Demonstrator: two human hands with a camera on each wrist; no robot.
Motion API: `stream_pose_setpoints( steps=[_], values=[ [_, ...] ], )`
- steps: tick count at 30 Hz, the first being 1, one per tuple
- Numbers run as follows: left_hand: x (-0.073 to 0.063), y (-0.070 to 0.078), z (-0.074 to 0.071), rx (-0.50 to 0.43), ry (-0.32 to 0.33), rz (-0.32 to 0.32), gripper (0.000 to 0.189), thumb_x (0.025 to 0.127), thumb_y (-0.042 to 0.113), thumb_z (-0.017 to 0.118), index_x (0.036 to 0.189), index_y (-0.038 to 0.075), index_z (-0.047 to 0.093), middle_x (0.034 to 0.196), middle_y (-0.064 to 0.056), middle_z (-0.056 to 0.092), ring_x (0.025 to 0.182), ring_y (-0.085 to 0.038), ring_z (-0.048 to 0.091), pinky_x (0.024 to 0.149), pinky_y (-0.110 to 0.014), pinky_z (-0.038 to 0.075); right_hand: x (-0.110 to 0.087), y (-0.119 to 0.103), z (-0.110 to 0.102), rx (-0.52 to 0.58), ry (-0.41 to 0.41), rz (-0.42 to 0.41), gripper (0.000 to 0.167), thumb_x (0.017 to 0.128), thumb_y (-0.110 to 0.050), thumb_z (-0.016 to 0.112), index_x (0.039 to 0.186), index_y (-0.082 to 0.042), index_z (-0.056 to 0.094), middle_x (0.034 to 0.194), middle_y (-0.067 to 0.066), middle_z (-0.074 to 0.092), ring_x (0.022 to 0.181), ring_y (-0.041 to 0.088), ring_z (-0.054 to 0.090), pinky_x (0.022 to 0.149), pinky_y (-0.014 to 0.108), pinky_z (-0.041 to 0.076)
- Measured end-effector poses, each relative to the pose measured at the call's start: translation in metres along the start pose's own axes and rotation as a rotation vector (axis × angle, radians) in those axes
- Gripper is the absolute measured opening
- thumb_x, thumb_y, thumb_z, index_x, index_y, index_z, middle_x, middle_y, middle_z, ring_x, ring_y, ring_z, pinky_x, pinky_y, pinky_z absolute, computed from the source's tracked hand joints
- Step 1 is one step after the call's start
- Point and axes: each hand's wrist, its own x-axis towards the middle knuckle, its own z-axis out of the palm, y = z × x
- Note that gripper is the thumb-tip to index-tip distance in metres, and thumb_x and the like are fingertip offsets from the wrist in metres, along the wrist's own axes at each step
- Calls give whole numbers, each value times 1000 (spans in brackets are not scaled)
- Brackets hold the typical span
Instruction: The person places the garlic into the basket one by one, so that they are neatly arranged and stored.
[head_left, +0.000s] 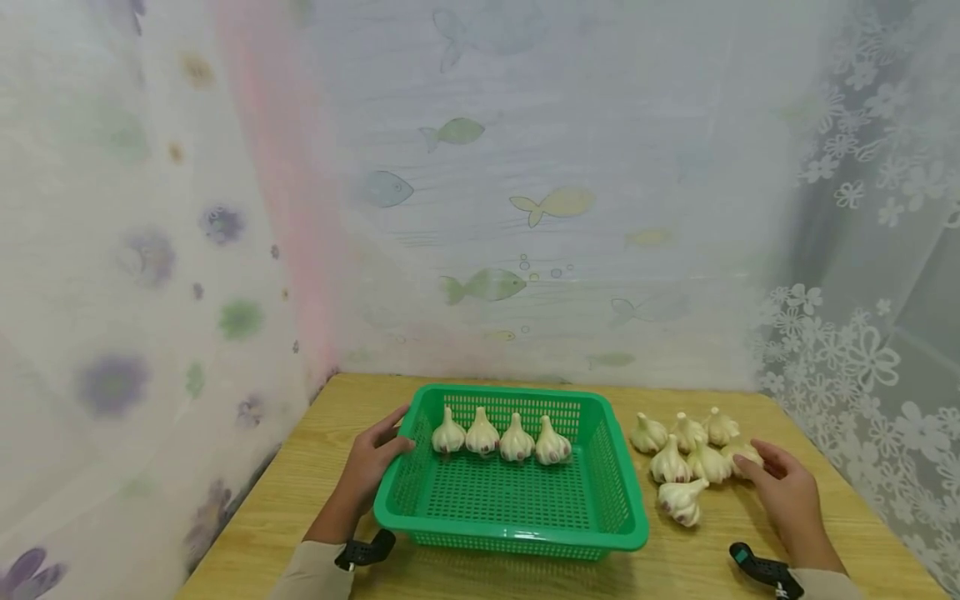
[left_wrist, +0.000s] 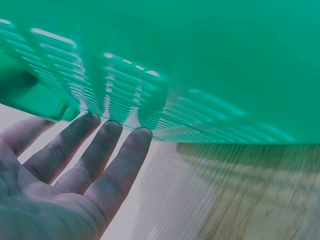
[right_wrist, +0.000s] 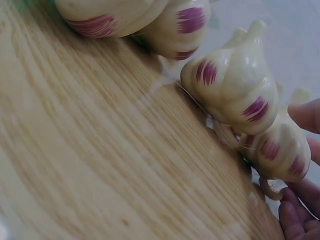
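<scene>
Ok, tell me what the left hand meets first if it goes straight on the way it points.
The left hand would likely meet the green basket first, at its left side; the fingertips look right at it, though whether they touch is unclear.

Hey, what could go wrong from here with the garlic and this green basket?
Crowding: the garlic bulb at the right hand sits close to its neighbours, so lifting it might knock one over.

Rolling: the nearest loose bulb lies tipped over on the table; a nudge might roll it.

Sliding: four bulbs sit loosely in the green basket, so they could shift if the left hand tilts it.
</scene>
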Motion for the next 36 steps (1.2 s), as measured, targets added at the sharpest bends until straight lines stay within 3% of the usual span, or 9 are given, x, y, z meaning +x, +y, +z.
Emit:
stream_pose_setpoints(
  steps=[3,4,11,22,31,36],
  values=[
    [1,-1,-1,-10,10,-10,64,95,11,68,154,30,50,143,-19,61,116,-36,68,85,-47,61,1,1,0,-28,-7,-8,79,100,-53,60,159,-4,40,160,25,40,121,26,48,71,12,42],
    [1,-1,-1,-11,12,-12,64,95,11,68,154,30,51,143,-19,61,116,-36,68,85,-47,61,1,1,0,-28,-14,-8,79,100,-53,59,159,-4,40,160,25,40,121,26,48,70,11,41],
    [0,1,-1,7,12,2,65,96,11,66,156,26,48,144,-22,59,114,-35,69,84,-46,62,1,1,0,-28,-11,-12,77,101,-49,60,159,-2,39,159,27,41,131,36,45,69,11,40],
    [0,0,0,5,-4,4,65,96,10,65,156,26,48,144,-22,59,116,-37,68,84,-48,62,2,7,0,-2,44,43,75,99,-46,66,154,0,45,156,26,46,130,33,49,66,6,40],
    [-2,7,1,-4,-22,-6,65,97,11,66,157,27,47,146,-22,58,117,-36,67,86,-46,61,6,8,-7,72,84,140,86,90,-62,69,154,-9,46,155,19,46,124,30,51,70,17,46],
    [-3,8,2,-10,-21,-13,64,97,10,66,156,27,47,146,-22,58,116,-36,68,86,-46,61,6,4,-7,108,85,160,88,93,-64,64,161,-13,40,161,21,38,142,38,41,84,33,46]
  ],
)
